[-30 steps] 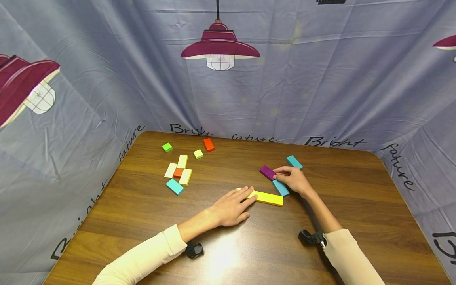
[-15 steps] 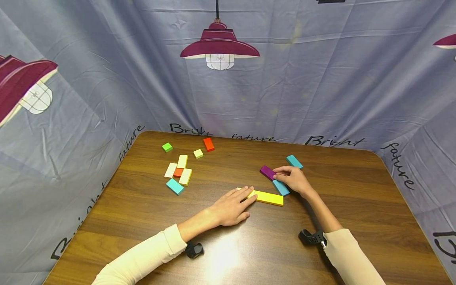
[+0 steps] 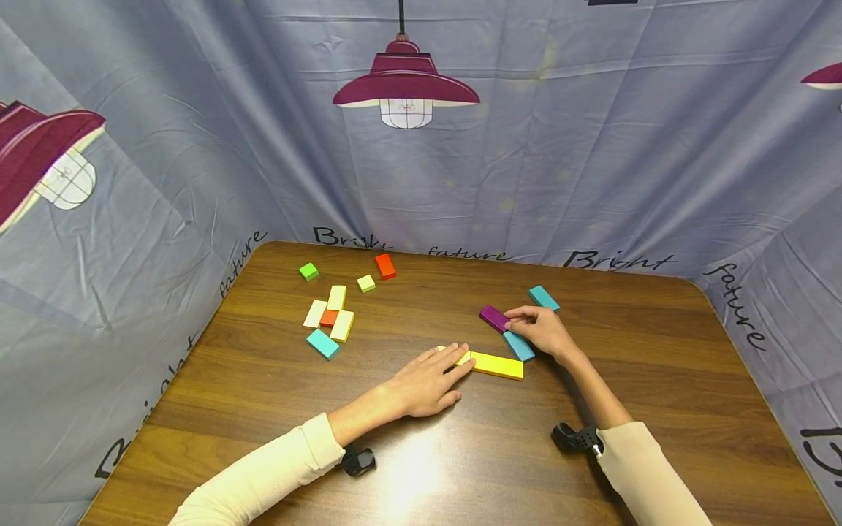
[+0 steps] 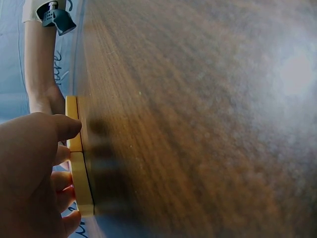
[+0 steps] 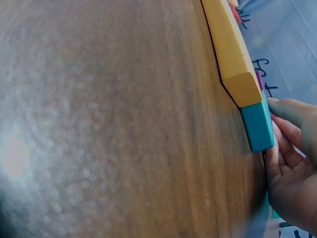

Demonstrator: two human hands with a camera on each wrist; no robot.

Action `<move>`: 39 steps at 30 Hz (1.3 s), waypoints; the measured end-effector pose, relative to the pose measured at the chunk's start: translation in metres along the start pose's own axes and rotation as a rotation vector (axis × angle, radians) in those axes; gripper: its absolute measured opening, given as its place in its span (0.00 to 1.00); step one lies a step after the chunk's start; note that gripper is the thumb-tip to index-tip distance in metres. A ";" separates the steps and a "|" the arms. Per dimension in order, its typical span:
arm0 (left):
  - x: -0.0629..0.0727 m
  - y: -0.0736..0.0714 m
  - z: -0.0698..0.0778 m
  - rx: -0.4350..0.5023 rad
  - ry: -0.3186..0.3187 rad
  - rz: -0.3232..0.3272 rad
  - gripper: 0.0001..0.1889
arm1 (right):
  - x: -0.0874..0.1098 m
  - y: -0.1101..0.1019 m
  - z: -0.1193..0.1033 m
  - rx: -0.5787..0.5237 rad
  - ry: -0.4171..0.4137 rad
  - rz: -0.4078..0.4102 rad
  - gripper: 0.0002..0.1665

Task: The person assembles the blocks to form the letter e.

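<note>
My left hand lies with fingers spread and extended over a pale yellow block, which they mostly cover. End to end with that block is a longer bright yellow block. My right hand pinches the near right end of a purple block between thumb and fingers. A blue block runs from the purple block's end down to the yellow one's right end, forming an angled line. In the right wrist view, the blue block sits close against the yellow block's end.
Behind my right hand lies another blue block. To the left, cream blocks surround a small red one, with a light blue block nearby. Green, pale green and red blocks lie farther back.
</note>
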State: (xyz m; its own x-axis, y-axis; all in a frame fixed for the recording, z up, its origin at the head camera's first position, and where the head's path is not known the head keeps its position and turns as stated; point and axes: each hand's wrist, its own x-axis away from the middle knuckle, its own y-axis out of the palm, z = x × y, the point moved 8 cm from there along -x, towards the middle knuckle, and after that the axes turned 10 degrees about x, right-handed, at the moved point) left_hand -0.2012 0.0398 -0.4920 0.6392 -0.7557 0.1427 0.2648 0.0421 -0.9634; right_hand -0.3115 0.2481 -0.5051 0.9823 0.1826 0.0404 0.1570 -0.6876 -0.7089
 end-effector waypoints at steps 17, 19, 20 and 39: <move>0.001 0.000 0.001 0.011 -0.004 0.003 0.32 | 0.003 -0.002 -0.003 -0.005 -0.008 0.004 0.19; 0.001 0.000 0.001 0.010 -0.003 0.006 0.32 | 0.006 -0.005 -0.010 -0.025 -0.016 0.012 0.20; 0.001 0.000 0.001 0.009 -0.002 0.007 0.32 | 0.006 -0.006 -0.010 -0.035 -0.021 0.020 0.20; 0.001 0.000 0.000 0.005 0.003 0.003 0.33 | 0.012 -0.052 0.038 0.151 0.107 0.294 0.30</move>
State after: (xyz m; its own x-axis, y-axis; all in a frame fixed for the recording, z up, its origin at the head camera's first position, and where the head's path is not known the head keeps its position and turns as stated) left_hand -0.2007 0.0392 -0.4923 0.6377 -0.7575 0.1396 0.2671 0.0475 -0.9625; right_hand -0.3119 0.3129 -0.4942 0.9897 -0.0883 -0.1130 -0.1434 -0.5870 -0.7968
